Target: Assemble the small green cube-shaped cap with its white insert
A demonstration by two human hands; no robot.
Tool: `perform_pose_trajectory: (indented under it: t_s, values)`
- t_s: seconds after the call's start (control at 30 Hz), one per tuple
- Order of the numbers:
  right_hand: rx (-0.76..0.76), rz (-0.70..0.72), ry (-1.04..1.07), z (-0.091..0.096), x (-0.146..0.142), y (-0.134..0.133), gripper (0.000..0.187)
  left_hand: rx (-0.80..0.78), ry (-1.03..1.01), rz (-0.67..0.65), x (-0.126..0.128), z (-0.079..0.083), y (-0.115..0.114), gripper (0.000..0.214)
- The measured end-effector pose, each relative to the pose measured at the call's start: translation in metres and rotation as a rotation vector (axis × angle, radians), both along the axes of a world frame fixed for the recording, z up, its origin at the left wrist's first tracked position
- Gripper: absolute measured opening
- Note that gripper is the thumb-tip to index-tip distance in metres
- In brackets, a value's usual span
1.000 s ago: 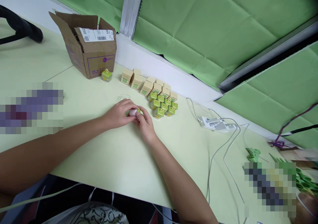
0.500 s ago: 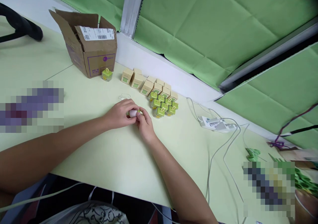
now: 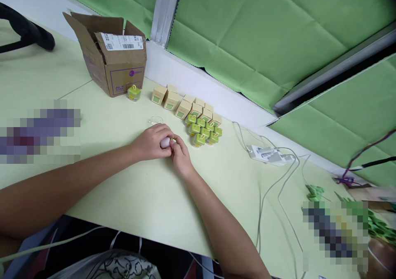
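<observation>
Fingers [image 3: 159,131] of left hand [image 3: 147,143] and right hand [image 3: 182,160] closed around small white rounded piece [image 3: 165,142], snug between both sets.

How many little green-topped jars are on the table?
About 9: one jar alone beside the cardboard box, about eight in a cluster just past the right hand. The left hand and right hand pinch a small white thing, perhaps another.
</observation>
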State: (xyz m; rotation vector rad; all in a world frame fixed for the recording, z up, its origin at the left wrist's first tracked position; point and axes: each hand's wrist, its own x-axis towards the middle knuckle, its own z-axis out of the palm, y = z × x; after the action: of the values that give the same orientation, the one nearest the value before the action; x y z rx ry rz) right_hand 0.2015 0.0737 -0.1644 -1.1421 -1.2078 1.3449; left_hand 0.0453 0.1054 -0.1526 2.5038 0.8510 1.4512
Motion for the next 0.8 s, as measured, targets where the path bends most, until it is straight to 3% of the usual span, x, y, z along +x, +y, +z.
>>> perform_pose_trajectory:
  t_s: [0.3, 0.53, 0.8]
  values:
    - [0.014, 0.014, -0.011, 0.0030, -0.0019, -0.0009, 0.025, 0.003, 0.062, 0.007, -0.0004, 0.0036, -0.0018, 0.018]
    - [-0.074, 0.087, 0.162, 0.0067, 0.0007, -0.0012, 0.030, -0.086, 0.105, -0.055, -0.0071, -0.0013, -0.0010, 0.032]
    - [-0.080, 0.085, 0.190, 0.0042, 0.0000, 0.0003, 0.028, -0.088, 0.106, -0.083, -0.0078, -0.0055, 0.0037, 0.035]
